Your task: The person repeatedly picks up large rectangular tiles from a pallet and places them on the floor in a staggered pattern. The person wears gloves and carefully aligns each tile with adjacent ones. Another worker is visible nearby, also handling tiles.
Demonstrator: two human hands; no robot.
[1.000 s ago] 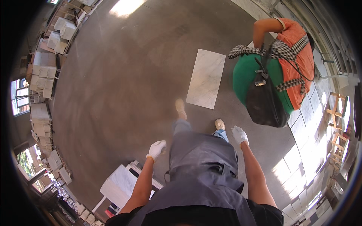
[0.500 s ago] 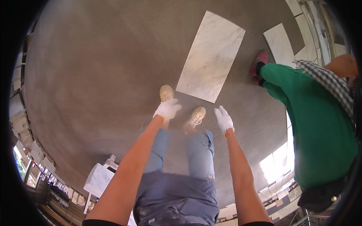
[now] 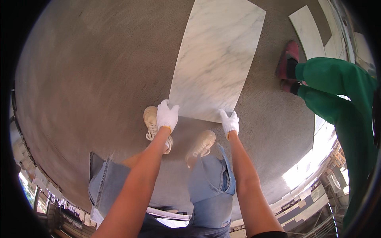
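A long white marble slab [image 3: 218, 59] with grey veins lies ahead of me on the grey-brown floor, one short edge toward me. My left hand [image 3: 167, 116], in a white knitted glove, grips its near left corner, thumb and fingers at the edge. At the near right corner my right hand [image 3: 229, 121], gloved the same way, closes on the edge. Fingertips beneath the slab are hidden. My beige laced shoes [image 3: 202, 142] stand just short of it, the left one partly behind my left hand.
A person in green trousers [image 3: 337, 83] and dark red shoes [image 3: 291, 53] stands close on the right. Beyond those shoes lies another pale slab [image 3: 307, 31]. Bright sunlight falls on the floor [image 3: 301, 170] at lower right, near more stacked slabs [image 3: 305, 206].
I have bent lower, and both hands have reached the slab and taken hold of its near corners. My feet stand wider apart. The person on the right has shifted in view.
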